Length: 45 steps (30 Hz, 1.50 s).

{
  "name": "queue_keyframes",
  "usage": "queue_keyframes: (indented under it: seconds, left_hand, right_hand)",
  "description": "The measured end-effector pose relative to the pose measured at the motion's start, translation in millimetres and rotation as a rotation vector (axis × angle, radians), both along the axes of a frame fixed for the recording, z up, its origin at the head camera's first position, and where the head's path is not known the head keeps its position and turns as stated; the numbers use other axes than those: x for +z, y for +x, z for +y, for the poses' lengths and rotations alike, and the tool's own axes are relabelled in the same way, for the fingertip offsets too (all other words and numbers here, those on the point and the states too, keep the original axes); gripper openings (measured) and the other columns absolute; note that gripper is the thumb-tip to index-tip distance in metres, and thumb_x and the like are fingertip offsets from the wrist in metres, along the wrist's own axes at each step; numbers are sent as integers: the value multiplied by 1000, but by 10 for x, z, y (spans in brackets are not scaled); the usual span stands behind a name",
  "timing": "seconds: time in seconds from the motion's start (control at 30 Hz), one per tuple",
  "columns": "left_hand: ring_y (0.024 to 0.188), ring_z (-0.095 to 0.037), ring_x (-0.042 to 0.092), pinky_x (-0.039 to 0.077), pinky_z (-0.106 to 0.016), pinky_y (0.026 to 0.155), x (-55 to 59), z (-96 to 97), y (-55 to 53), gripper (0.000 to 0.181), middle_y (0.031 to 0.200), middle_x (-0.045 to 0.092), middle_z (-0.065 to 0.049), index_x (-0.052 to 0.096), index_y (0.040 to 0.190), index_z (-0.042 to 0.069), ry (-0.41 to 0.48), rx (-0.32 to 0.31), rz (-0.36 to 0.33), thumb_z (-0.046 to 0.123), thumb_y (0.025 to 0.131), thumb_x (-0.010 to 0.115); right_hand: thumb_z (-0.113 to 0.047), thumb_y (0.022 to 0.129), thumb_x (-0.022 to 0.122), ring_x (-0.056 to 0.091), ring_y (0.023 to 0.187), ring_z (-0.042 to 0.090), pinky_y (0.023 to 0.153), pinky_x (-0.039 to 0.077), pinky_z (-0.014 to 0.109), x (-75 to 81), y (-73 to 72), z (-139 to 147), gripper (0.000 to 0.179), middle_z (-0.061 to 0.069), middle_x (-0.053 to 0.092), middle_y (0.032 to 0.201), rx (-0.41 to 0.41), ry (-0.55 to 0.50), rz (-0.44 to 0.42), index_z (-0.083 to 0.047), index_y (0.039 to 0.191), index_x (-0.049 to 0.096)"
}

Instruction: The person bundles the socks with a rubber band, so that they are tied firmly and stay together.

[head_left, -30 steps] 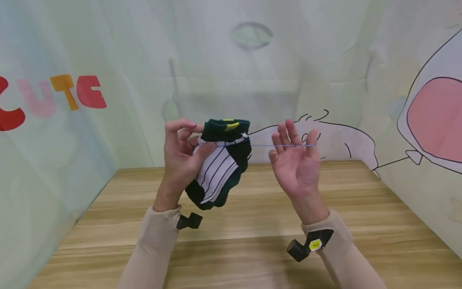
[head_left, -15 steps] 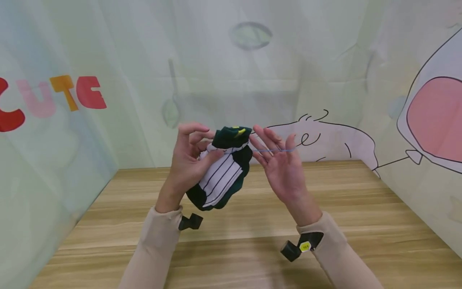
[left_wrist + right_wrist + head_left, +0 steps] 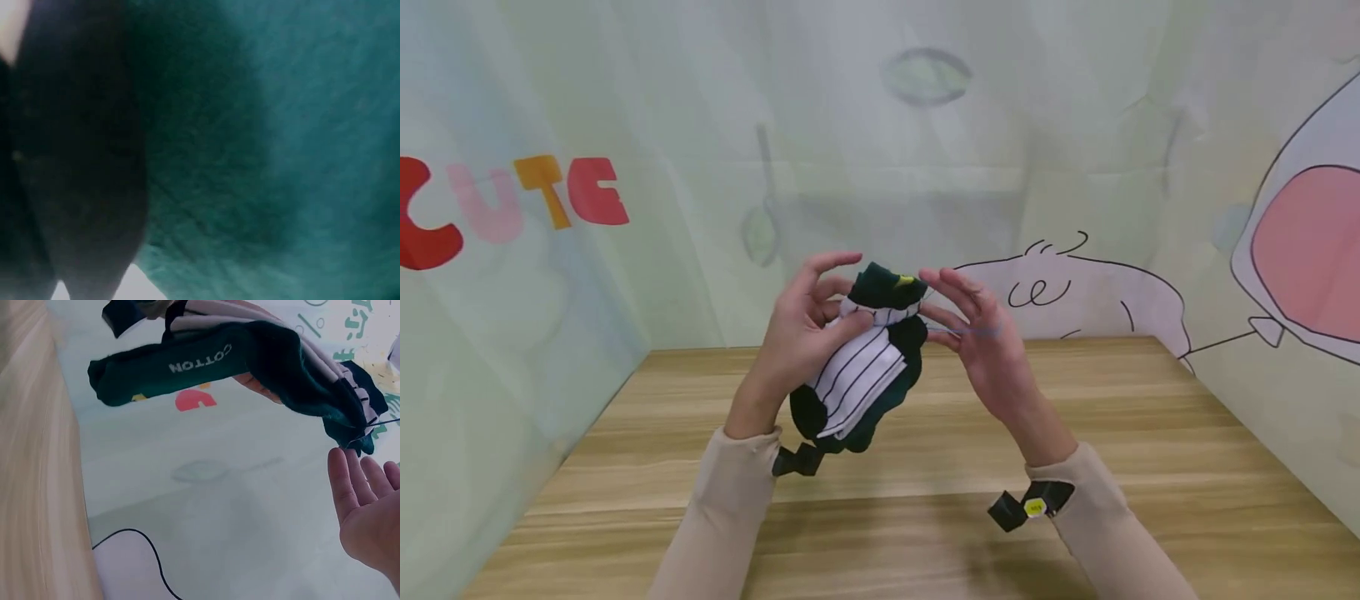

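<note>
A folded bundle of socks [image 3: 857, 375], dark green and black with white striped parts, hangs above the table. My left hand [image 3: 797, 342] pinches it near the cuff, thumb on the near side. To its right, my right hand [image 3: 996, 358] has its fingers extended, with the fingertips close to the cuff end. A thin blue string [image 3: 951, 332] runs from the bundle across to the right hand. In the right wrist view the socks [image 3: 187, 369] show the word COTTON, and the fingertips reach up to their narrow end. Green fabric [image 3: 281, 125] fills most of the left wrist view.
Below the hands is a wood-grain table [image 3: 880, 517]. A pale printed curtain [image 3: 850, 150] encloses its back and sides, with CUTE lettering [image 3: 542, 187] at left and a cartoon figure at right. Each sleeve carries a black wrist camera [image 3: 1007, 510].
My right hand has moved left to the sock bundle, and the string, stretched before, now spans a shorter gap. The left hand and the socks have shifted slightly right, and the cuff has tilted.
</note>
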<state>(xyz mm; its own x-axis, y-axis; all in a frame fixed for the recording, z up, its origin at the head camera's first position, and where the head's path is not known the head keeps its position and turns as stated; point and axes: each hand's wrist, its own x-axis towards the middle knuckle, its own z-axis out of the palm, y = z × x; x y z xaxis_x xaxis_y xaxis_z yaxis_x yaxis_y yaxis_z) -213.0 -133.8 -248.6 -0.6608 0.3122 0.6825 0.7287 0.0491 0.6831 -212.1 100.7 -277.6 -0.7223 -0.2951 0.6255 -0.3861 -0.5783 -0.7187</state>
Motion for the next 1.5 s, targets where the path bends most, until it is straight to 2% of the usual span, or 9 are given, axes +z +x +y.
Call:
queue_keyframes:
  seconds: [0.1, 0.2, 0.43, 0.7, 0.9, 1.13, 1.27, 1.4, 1.5]
  left_hand:
    - [80, -26, 73, 59, -37, 67, 7, -5, -3, 57, 107, 68, -15, 47, 142, 12, -42, 20, -84, 1, 91, 70]
    - [79, -27, 73, 59, -39, 66, 12, 0, 4, 58, 111, 70, -13, 48, 142, 14, -92, 9, -137, 4, 90, 73]
    - [80, -29, 73, 59, -44, 65, 4, 59, 32, 70, 109, 73, -13, 43, 144, 19, -116, -80, -169, 2, 86, 77]
    - [71, -32, 72, 58, -43, 60, -18, 104, 46, 69, 103, 73, -15, 39, 145, 19, -75, -160, -156, -4, 89, 71]
    - [68, -37, 70, 58, -44, 58, -16, 114, 77, 73, 97, 72, -18, 33, 148, 19, -72, -297, -213, -8, 89, 67]
    - [64, -37, 70, 58, -47, 57, 7, 153, 132, 77, 88, 73, -16, 29, 151, 25, -149, -323, -248, -4, 91, 68]
    - [63, -36, 70, 57, -46, 58, 1, 182, 154, 83, 83, 73, -14, 25, 153, 33, -214, -326, -280, 0, 91, 70]
    - [69, -36, 71, 57, -49, 63, -12, 224, 165, 90, 89, 74, -14, 20, 154, 43, -258, -362, -335, 4, 91, 72]
    - [73, -33, 72, 57, -47, 67, -41, 260, 153, 93, 89, 75, -11, 15, 155, 47, -316, -371, -329, 12, 91, 74]
  right_hand:
    - [-59, 90, 65, 60, 117, 26, 90, 51, 37, -6, 3, 6, 66, 3, 55, 143, -54, 64, 30, -16, 138, 50]
    - [-65, 88, 63, 59, 117, 25, 88, 52, 36, -16, 9, 10, 77, 6, 52, 145, -124, 143, 109, -13, 141, 46]
    - [-65, 92, 58, 58, 114, 28, 85, 52, 39, -20, 34, 29, 84, 11, 50, 144, -259, 290, 224, -3, 146, 40]
    - [-65, 91, 59, 54, 116, 32, 85, 53, 39, -23, 54, 42, 89, 14, 46, 145, -264, 338, 265, 2, 144, 37]
    - [-64, 92, 57, 55, 118, 35, 88, 55, 42, -4, 77, 29, 84, 14, 47, 145, -260, 389, 327, 1, 143, 40]
    - [-61, 93, 60, 59, 115, 31, 83, 57, 45, 1, 100, 49, 76, 10, 48, 144, -228, 503, 320, -6, 143, 42]
    - [-62, 92, 60, 61, 111, 29, 85, 55, 48, 1, 107, 57, 71, 8, 54, 138, -261, 578, 342, -11, 139, 47]
    - [-62, 92, 60, 63, 106, 24, 88, 52, 51, 3, 108, 66, 65, 6, 58, 133, -305, 639, 384, -13, 134, 52]
    - [-60, 92, 61, 64, 104, 21, 90, 51, 50, 5, 106, 73, 59, 4, 61, 131, -330, 691, 428, -14, 130, 54]
